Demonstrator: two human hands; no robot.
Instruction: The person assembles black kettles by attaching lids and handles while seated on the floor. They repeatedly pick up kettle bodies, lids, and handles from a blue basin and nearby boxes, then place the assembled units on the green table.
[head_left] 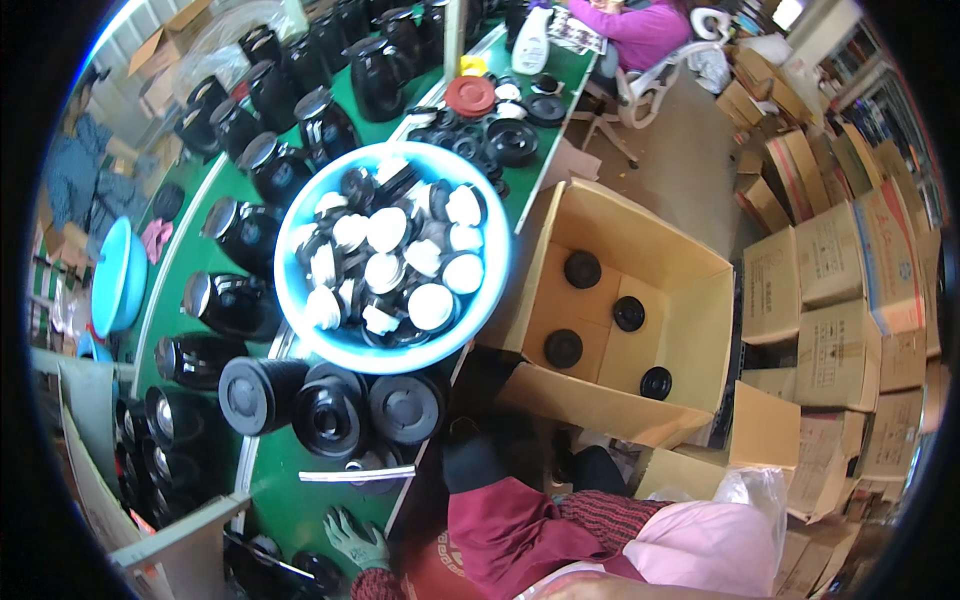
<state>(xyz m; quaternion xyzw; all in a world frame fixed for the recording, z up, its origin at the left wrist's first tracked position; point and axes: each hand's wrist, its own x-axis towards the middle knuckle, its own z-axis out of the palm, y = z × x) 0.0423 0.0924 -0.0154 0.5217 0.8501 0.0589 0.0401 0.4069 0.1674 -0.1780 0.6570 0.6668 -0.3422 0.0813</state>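
Note:
My left hand (357,541), in a grey-green glove, lies on the green table (290,460) at the lower edge, fingers spread, holding nothing. A red-and-black knit sleeve covers its wrist. Just beyond it are a white strip (357,474) and stacks of round black lids (330,418), with more dark round parts (318,572) beside the hand. My right hand does not show; only a knit sleeve (612,515) is visible near pink cloth. A light blue basin (497,290) heaped with white and black lids (385,270) stands farther along the table.
Rows of dark glossy jugs (230,235) line the table's left side. An open cardboard box (700,300) with several black discs stands at right, before piled cartons (835,350). At the far end are a white bottle (531,42), loose black rings and a person in purple (640,35).

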